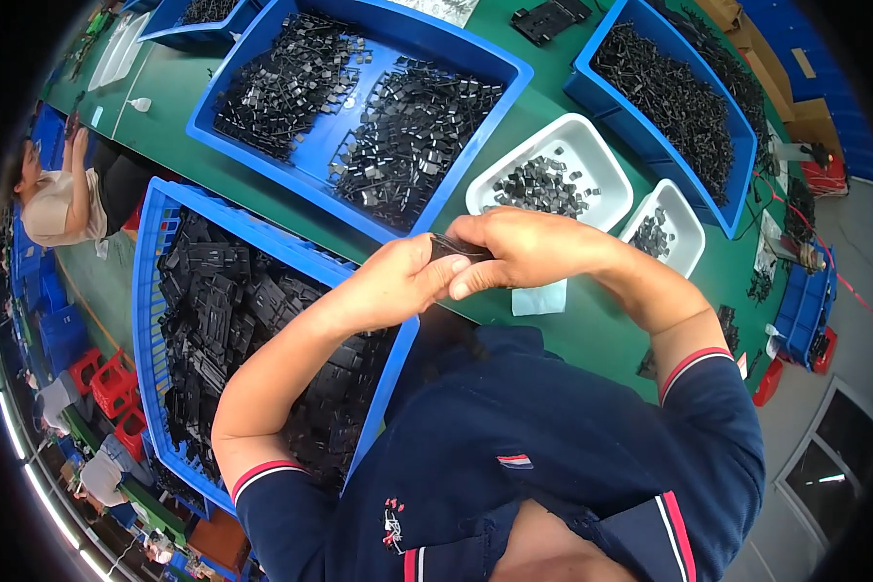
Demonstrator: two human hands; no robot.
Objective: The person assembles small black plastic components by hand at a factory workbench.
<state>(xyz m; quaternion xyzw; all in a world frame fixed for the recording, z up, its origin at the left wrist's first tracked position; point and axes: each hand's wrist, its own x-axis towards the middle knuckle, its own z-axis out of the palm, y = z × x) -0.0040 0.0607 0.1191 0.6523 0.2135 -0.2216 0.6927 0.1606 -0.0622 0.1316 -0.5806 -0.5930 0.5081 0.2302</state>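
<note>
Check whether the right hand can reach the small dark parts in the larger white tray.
Likely yes: the right hand is beside the open-topped tray, but it's occupied with a black part.

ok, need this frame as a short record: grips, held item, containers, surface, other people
left grip: on black part
right grip: on same part
part detail: mostly hidden by fingers, exact shape unclear
large blue tray: two heaps of small black pieces
right-hand blue tray: thin black pieces
larger white tub: small dark pieces
smaller white tub: small dark pieces
slatted blue crate: flat black pieces
table: green
other people: person at far left, light top
</note>
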